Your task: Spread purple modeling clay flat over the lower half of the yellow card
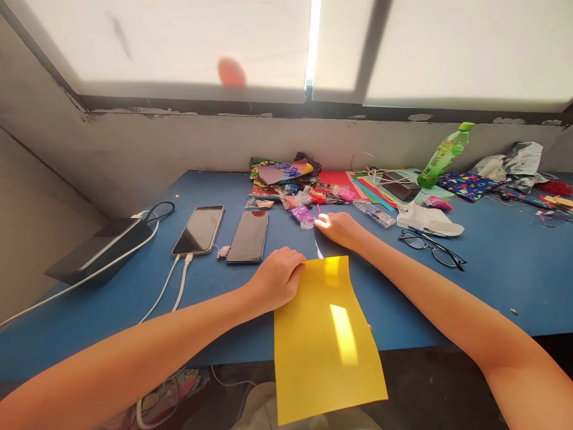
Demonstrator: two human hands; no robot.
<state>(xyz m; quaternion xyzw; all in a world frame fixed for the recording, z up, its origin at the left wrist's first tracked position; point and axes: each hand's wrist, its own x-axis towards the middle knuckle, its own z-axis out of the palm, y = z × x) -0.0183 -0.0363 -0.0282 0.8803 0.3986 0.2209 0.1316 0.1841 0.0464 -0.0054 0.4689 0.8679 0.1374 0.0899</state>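
My left hand [281, 276] is closed on the top left corner of a sheet of yellow paper [322, 370]. The sheet hangs down over the table's front edge, with bright patches of sunlight on it. Farther forward, my right hand [338, 229] is pinched around a thin pink stick [319, 208], of which only a short end shows. Just beyond those fingertips lies a small plastic packet with purple contents [303, 217]. A dark-screened phone [248, 237] rests to the left of my left hand.
Another phone [199, 230], with white cables, and a black box-like device [96, 251] lie left on the blue table [215, 322]. Craft packets and coloured papers [342, 179] crowd the back. Eyeglasses [432, 248], a white cloth-like piece [425, 220] and a tilted green bottle [445, 156] are on the right.
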